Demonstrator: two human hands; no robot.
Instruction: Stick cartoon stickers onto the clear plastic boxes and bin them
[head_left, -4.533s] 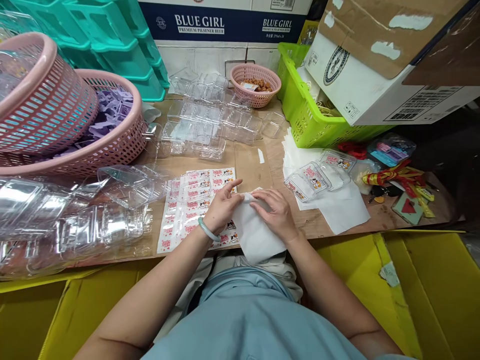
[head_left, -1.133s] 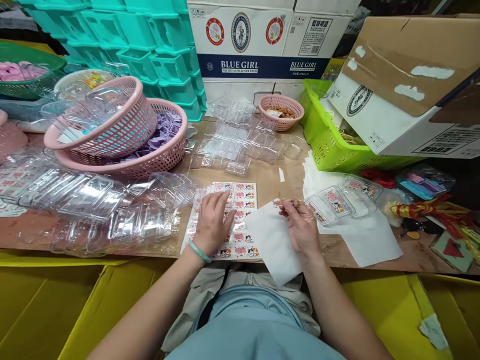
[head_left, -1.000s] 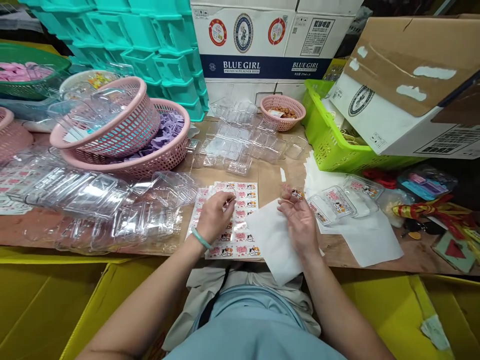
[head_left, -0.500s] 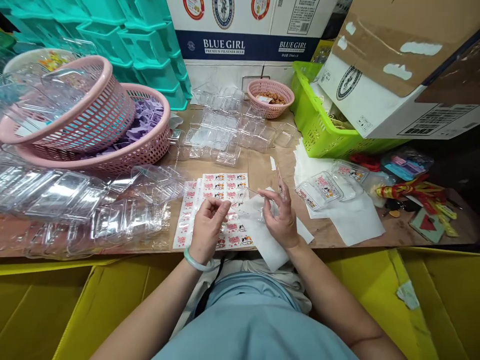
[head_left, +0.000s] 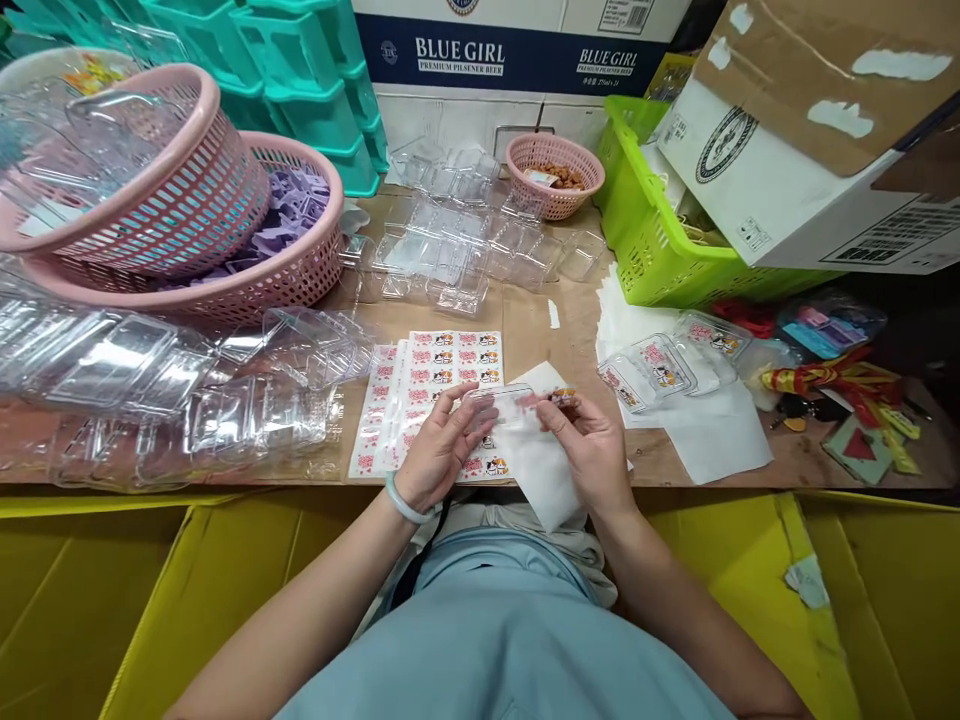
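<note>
My left hand (head_left: pixel 439 448) grips a small clear plastic box (head_left: pixel 501 403) held just above the table's near edge. My right hand (head_left: pixel 592 445) pinches a small cat sticker (head_left: pixel 559 397) against the box's right end. Under both hands lie a sticker sheet (head_left: pixel 450 368) printed with rows of red-and-cat labels and a white backing paper (head_left: pixel 536 465). A green bangle sits on my left wrist.
Labelled clear boxes (head_left: pixel 660 365) rest on white paper at the right. Empty clear boxes (head_left: pixel 457 245) crowd the middle and left. Pink baskets (head_left: pixel 225 270) stand at the left, a green basket (head_left: pixel 652 260) at the right, a small pink basket (head_left: pixel 555 175) behind. Yellow cartons (head_left: pixel 825 600) flank my lap.
My left hand left the sticker sheet and took up a clear box. My right hand peeled a sticker and brought it onto the box. The camera tilted down.
</note>
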